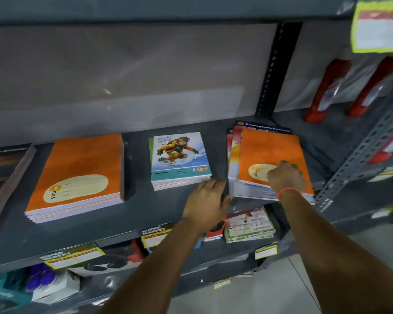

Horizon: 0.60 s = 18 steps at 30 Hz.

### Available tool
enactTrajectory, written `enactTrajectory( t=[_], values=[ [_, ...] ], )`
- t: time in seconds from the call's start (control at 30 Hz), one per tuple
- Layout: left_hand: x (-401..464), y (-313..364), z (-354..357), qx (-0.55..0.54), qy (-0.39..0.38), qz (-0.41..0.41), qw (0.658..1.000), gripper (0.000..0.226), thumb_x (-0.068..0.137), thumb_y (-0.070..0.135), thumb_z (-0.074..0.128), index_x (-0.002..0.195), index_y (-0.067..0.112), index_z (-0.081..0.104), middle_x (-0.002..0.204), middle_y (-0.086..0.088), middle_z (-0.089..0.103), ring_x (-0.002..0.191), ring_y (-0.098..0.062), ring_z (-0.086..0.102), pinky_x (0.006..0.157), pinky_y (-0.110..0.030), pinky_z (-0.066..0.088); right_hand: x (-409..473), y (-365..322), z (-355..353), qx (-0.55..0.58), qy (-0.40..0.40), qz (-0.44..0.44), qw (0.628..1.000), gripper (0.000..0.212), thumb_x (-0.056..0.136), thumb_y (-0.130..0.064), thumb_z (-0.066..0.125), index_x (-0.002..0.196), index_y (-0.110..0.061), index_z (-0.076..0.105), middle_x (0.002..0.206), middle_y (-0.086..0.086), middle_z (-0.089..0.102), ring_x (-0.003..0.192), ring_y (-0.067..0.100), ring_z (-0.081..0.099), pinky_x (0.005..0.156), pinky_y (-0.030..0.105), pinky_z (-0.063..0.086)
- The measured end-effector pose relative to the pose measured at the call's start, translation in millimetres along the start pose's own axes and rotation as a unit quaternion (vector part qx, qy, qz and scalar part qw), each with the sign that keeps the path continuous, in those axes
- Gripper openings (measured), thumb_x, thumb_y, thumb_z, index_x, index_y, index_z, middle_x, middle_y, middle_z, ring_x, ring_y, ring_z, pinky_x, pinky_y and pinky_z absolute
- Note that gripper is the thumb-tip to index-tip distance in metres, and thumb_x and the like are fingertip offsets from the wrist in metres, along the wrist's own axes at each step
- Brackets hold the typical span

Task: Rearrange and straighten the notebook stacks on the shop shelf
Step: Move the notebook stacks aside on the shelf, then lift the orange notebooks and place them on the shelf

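Head view. Grey metal shop shelf (136,214) carries several notebook piles. Far right: fanned stack of soft-cover notebooks with an orange book on top (270,152); the lower books stick out to the left and rear, and the front right corner overhangs the shelf edge beside the slotted grey upright (359,152).

Right hand (286,175) rests fist-like on the orange cover near its cream label, fingers curled under; whether it pinches the cover or only presses on it cannot be told. Thin red thread on that wrist. Left hand (204,202) is blurred, palm down, fingers loosely spread, at the stack's front left corner, touching or just short of it; nothing held.

Centre: small tidy pile topped by a snowboarding-monkey cover (179,155). Left: squared stack of orange notebooks (77,175). At the far left edge, a dark-covered pile (7,168), partly cut off.

Handling, as judgement: thin paper covers, glossy, likely to slide over each other; single books light and floppy, the whole pile moderately heavy. Best gripped by the two long sides, palms flat, then tapped square against the shelf. Lifting by one cover risks bending it and spilling the rest.
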State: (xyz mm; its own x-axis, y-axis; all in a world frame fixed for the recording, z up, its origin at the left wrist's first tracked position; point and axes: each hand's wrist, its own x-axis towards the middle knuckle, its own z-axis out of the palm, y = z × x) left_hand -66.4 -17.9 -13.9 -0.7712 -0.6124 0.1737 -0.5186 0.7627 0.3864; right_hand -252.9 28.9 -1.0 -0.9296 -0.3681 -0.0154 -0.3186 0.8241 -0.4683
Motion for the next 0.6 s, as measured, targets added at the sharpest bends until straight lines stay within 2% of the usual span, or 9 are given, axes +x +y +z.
enactTrajectory(
  t=[0.07, 0.2, 0.3, 0.47, 0.53, 0.6],
  values=[
    [26.9, 27.4, 8.5, -0.059, -0.045, -0.084, 0.994, 0.043, 0.096, 0.029, 0.039, 0.136, 0.014, 0.039, 0.137, -0.012, 0.051, 0.124, -0.031, 0.049, 0.099, -0.044, 0.045, 4.9, 17.4, -7.2, -0.002, -0.016, 0.001, 1.0, 0.035, 0.083, -0.01, 0.043, 0.114, 0.001, 0.056, 0.122, 0.025, 0.056, 0.111, 0.043, 0.053, 0.093, 0.046, 0.047],
    [65.3, 49.6, 19.8, -0.075, -0.062, -0.175, 0.98, 0.032, 0.098, 0.022, 0.036, 0.118, 0.005, 0.054, 0.122, -0.019, 0.062, 0.111, -0.035, 0.059, 0.088, -0.043, 0.049, 17.8, 35.3, -23.0, 0.039, -0.089, 0.027, 0.995, 0.036, 0.082, -0.013, 0.051, 0.115, 0.003, 0.053, 0.121, 0.025, 0.058, 0.103, 0.041, 0.057, 0.085, 0.043, 0.048],
    [79.6, 54.6, 22.0, -0.08, -0.044, -0.228, 0.97, 0.033, 0.097, 0.023, 0.038, 0.115, 0.002, 0.057, 0.12, -0.019, 0.063, 0.109, -0.034, 0.06, 0.087, -0.041, 0.05, 27.0, 44.2, -35.1, 0.059, -0.133, 0.04, 0.989, 0.034, 0.081, -0.014, 0.061, 0.109, 0.005, 0.059, 0.116, 0.024, 0.062, 0.101, 0.038, 0.06, 0.081, 0.038, 0.048],
    [92.1, 72.4, 26.8, -0.065, -0.037, -0.28, 0.957, 0.039, 0.092, 0.025, 0.052, 0.126, 0.006, 0.051, 0.139, -0.014, 0.042, 0.127, -0.033, 0.041, 0.101, -0.043, 0.043, 35.7, 51.0, -41.4, 0.099, -0.134, 0.055, 0.984, 0.031, 0.082, -0.012, 0.061, 0.107, 0.006, 0.059, 0.116, 0.023, 0.063, 0.105, 0.036, 0.06, 0.08, 0.034, 0.046],
    [100.5, 74.1, 30.1, -0.134, -0.05, -0.32, 0.936, 0.039, 0.089, 0.024, 0.058, 0.123, 0.008, 0.051, 0.136, -0.013, 0.045, 0.123, -0.032, 0.047, 0.098, -0.041, 0.046, 35.7, 54.8, -41.2, 0.105, -0.125, 0.06, 0.985, 0.031, 0.083, -0.015, 0.061, 0.107, 0.004, 0.06, 0.116, 0.022, 0.063, 0.107, 0.037, 0.059, 0.086, 0.036, 0.046],
    [108.2, 72.4, 28.9, -0.254, -0.062, -0.355, 0.897, 0.032, 0.087, 0.019, 0.06, 0.115, 0.006, 0.055, 0.127, -0.015, 0.056, 0.113, -0.031, 0.058, 0.091, -0.037, 0.051, 36.1, 60.3, -44.8, 0.11, -0.103, 0.076, 0.986, 0.027, 0.084, -0.014, 0.058, 0.104, 0.004, 0.061, 0.109, 0.022, 0.065, 0.103, 0.037, 0.059, 0.09, 0.039, 0.046]
  ],
)
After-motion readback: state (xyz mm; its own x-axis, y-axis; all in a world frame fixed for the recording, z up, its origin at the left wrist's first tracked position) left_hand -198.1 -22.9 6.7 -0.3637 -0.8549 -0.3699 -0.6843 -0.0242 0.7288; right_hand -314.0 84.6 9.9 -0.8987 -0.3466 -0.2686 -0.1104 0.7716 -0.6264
